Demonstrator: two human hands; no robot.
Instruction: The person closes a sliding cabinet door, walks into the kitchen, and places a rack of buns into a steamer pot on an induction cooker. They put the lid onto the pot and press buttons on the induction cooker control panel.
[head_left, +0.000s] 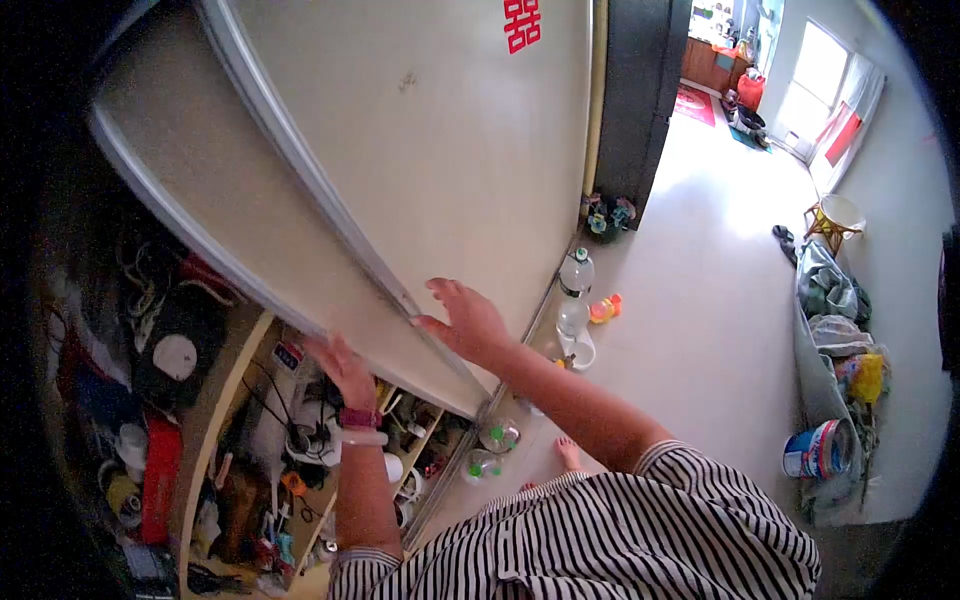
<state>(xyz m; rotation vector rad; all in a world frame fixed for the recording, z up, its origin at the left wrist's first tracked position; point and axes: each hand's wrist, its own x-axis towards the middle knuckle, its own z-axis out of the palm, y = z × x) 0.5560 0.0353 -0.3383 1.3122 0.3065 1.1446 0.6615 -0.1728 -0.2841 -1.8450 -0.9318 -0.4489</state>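
A pale sliding door (230, 190) with a silvery metal edge stands partly across an open cupboard, and a second pale door panel (440, 150) is beside it. My left hand (345, 372), with a red band and a pale bangle at the wrist, is at the lower part of the sliding door near its edge. Its fingers are apart and slightly blurred, holding nothing. Further right, my right hand (468, 322) has its fingers stretched out by the metal strip (340, 215) between the panels. Whether either hand touches the door I cannot tell.
Cupboard shelves (225, 420) at lower left hold cables, a red box (161, 480) and many small items. Plastic bottles (576, 272) stand on the floor along the door track. At right are a paint can (818, 450), bags (830, 290) and a small stool (835, 218).
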